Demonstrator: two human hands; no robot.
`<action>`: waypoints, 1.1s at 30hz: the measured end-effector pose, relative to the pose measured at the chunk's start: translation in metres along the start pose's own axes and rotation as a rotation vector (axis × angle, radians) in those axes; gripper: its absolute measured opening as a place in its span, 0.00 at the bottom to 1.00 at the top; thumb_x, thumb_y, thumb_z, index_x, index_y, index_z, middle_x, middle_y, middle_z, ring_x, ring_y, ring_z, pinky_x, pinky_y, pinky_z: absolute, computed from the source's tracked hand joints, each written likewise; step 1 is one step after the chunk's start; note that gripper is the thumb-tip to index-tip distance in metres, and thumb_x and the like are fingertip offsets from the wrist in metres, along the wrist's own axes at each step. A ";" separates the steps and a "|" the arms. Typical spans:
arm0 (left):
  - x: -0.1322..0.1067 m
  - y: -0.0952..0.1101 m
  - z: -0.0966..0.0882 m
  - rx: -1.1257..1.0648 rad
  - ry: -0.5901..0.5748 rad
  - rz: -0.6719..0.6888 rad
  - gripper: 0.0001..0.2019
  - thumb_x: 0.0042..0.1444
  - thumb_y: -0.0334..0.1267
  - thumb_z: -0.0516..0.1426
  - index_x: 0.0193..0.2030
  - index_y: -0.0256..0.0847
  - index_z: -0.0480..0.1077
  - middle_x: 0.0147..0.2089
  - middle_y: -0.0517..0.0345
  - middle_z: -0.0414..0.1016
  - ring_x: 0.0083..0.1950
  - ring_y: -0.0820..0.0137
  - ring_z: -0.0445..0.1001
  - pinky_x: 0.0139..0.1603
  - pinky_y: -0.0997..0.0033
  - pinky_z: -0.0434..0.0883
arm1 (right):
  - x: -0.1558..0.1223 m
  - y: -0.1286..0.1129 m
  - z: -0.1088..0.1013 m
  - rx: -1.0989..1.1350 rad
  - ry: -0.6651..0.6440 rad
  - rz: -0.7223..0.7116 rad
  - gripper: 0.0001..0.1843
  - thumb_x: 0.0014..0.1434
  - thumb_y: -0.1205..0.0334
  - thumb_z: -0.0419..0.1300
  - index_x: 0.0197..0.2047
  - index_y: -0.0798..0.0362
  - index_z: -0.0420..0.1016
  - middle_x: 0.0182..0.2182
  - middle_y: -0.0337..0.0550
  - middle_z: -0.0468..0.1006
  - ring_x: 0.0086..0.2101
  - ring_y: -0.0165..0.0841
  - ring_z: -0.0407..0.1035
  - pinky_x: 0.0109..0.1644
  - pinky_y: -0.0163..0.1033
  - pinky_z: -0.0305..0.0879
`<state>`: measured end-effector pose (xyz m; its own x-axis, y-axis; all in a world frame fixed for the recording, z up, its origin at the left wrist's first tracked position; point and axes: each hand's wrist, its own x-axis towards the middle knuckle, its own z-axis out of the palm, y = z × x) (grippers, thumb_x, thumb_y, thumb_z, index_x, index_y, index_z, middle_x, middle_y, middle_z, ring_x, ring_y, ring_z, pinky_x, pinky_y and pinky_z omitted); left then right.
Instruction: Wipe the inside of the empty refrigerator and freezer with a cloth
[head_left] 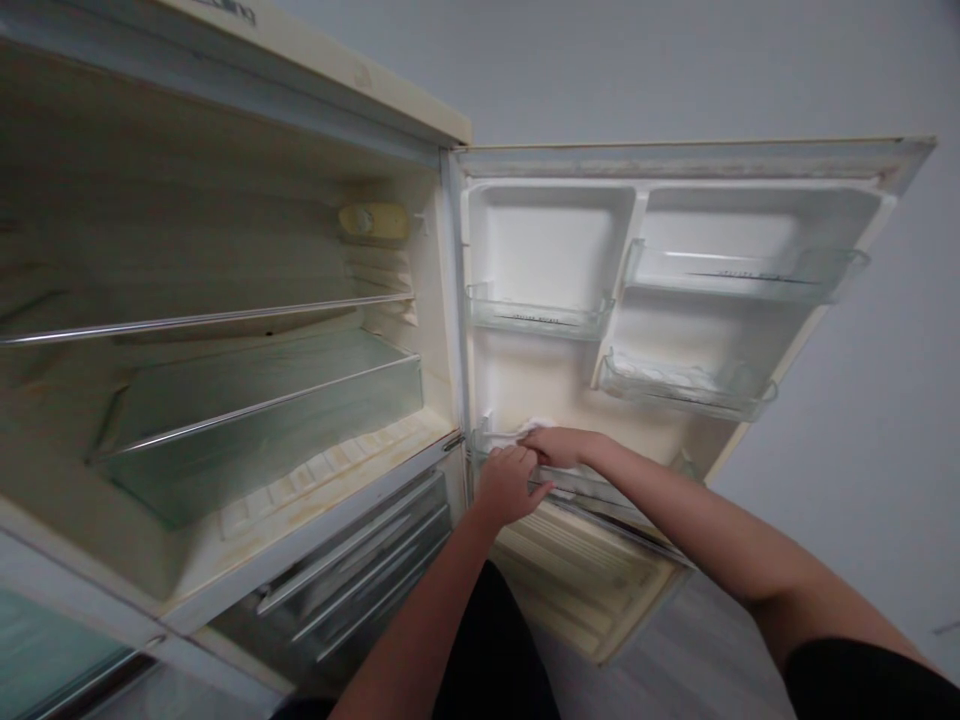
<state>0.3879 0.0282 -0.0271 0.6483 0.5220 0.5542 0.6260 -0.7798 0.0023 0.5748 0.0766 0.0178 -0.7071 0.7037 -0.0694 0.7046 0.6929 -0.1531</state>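
Low on the open upper refrigerator door, by its hinged edge, both my hands meet at the lowest transparent bin. My left hand bends over the bin's rim, thumb set apart; I cannot tell whether it grips the plastic. Just beside it on the door, my right hand has its fingers bent down against a crumpled white cloth, which lies at the bin's hinge end; the fingertips are hidden, so whether they pinch it I cannot tell. Higher on the door, the outer middle bin holds crumpled white material. Left of the door, the refrigerator compartment has a glass shelf above a transparent drawer. Below the door, a ridged cream lower door stands open.
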 end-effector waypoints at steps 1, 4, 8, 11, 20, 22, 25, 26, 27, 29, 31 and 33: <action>0.000 -0.001 0.001 -0.006 0.014 0.001 0.19 0.61 0.56 0.58 0.41 0.40 0.70 0.42 0.48 0.77 0.46 0.54 0.74 0.46 0.54 0.66 | 0.014 0.002 0.002 0.001 0.020 -0.066 0.21 0.58 0.73 0.59 0.55 0.64 0.74 0.51 0.60 0.77 0.52 0.42 0.70 0.60 0.46 0.65; -0.001 -0.004 0.004 -0.020 0.055 0.016 0.20 0.60 0.57 0.58 0.42 0.39 0.70 0.42 0.47 0.77 0.47 0.55 0.74 0.48 0.53 0.67 | 0.047 0.010 0.010 0.010 0.043 -0.227 0.27 0.50 0.72 0.66 0.55 0.63 0.74 0.52 0.60 0.76 0.53 0.45 0.69 0.62 0.50 0.65; -0.003 -0.010 0.005 -0.022 0.061 0.026 0.20 0.60 0.57 0.58 0.41 0.40 0.70 0.42 0.48 0.77 0.47 0.54 0.74 0.48 0.52 0.68 | 0.062 0.020 0.021 0.162 0.008 -0.320 0.27 0.47 0.70 0.67 0.53 0.64 0.74 0.53 0.60 0.76 0.54 0.46 0.69 0.64 0.52 0.63; -0.002 -0.013 0.005 -0.046 0.068 0.045 0.19 0.59 0.56 0.60 0.41 0.40 0.69 0.44 0.48 0.77 0.49 0.54 0.74 0.52 0.51 0.69 | 0.060 0.021 0.024 0.373 -0.062 -0.387 0.18 0.55 0.67 0.62 0.50 0.61 0.76 0.54 0.55 0.77 0.57 0.41 0.68 0.68 0.47 0.58; -0.032 -0.033 0.011 -0.037 0.373 -0.129 0.21 0.60 0.51 0.60 0.52 0.38 0.68 0.55 0.41 0.75 0.60 0.51 0.71 0.60 0.49 0.67 | 0.055 0.005 0.011 0.490 -0.209 -0.350 0.22 0.49 0.77 0.57 0.48 0.60 0.79 0.50 0.49 0.80 0.55 0.40 0.69 0.65 0.45 0.60; -0.044 -0.040 0.011 0.021 0.400 -0.190 0.21 0.62 0.48 0.59 0.56 0.38 0.67 0.59 0.40 0.73 0.65 0.50 0.68 0.66 0.45 0.63 | 0.053 0.002 0.009 0.481 -0.238 -0.339 0.23 0.48 0.78 0.58 0.48 0.61 0.79 0.50 0.51 0.80 0.54 0.40 0.70 0.64 0.44 0.61; -0.056 -0.046 0.009 0.057 0.315 -0.169 0.23 0.64 0.47 0.57 0.62 0.40 0.63 0.65 0.42 0.71 0.70 0.52 0.64 0.70 0.43 0.56 | 0.042 -0.003 0.001 0.499 -0.305 -0.211 0.24 0.49 0.77 0.58 0.50 0.62 0.79 0.47 0.49 0.81 0.49 0.38 0.72 0.58 0.40 0.65; -0.058 -0.046 0.009 0.059 0.290 -0.162 0.24 0.65 0.47 0.57 0.64 0.40 0.62 0.66 0.42 0.70 0.71 0.52 0.63 0.71 0.43 0.55 | 0.036 -0.003 -0.002 0.508 -0.336 -0.153 0.25 0.50 0.77 0.58 0.52 0.61 0.79 0.45 0.47 0.81 0.47 0.37 0.73 0.55 0.38 0.66; -0.058 -0.045 0.009 0.061 0.275 -0.167 0.25 0.65 0.48 0.57 0.64 0.41 0.62 0.67 0.42 0.69 0.72 0.52 0.62 0.71 0.43 0.55 | 0.027 -0.004 -0.005 0.519 -0.366 -0.097 0.25 0.51 0.75 0.58 0.53 0.60 0.79 0.43 0.45 0.82 0.44 0.35 0.74 0.52 0.37 0.67; -0.057 -0.041 0.011 0.067 0.271 -0.200 0.28 0.62 0.53 0.58 0.64 0.40 0.63 0.68 0.41 0.68 0.73 0.50 0.59 0.72 0.42 0.54 | 0.006 -0.004 -0.011 0.534 -0.427 0.001 0.24 0.53 0.72 0.57 0.54 0.60 0.79 0.39 0.43 0.82 0.39 0.33 0.73 0.46 0.35 0.68; -0.054 -0.036 0.014 0.069 0.286 -0.254 0.33 0.58 0.58 0.60 0.63 0.37 0.64 0.67 0.39 0.68 0.74 0.46 0.56 0.72 0.41 0.54 | -0.021 -0.003 -0.014 0.533 -0.475 0.099 0.23 0.53 0.70 0.58 0.52 0.60 0.79 0.37 0.42 0.81 0.36 0.32 0.72 0.42 0.34 0.66; -0.052 -0.032 0.017 0.067 0.303 -0.300 0.35 0.57 0.60 0.61 0.61 0.36 0.64 0.66 0.37 0.69 0.73 0.45 0.58 0.71 0.41 0.55 | -0.052 0.000 -0.015 0.501 -0.501 0.199 0.22 0.50 0.69 0.60 0.49 0.61 0.79 0.36 0.42 0.79 0.34 0.31 0.70 0.38 0.33 0.64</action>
<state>0.3418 0.0325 -0.0701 0.2831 0.5892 0.7568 0.8007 -0.5795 0.1516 0.6127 0.0421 0.0358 -0.5956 0.5695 -0.5665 0.7954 0.3201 -0.5146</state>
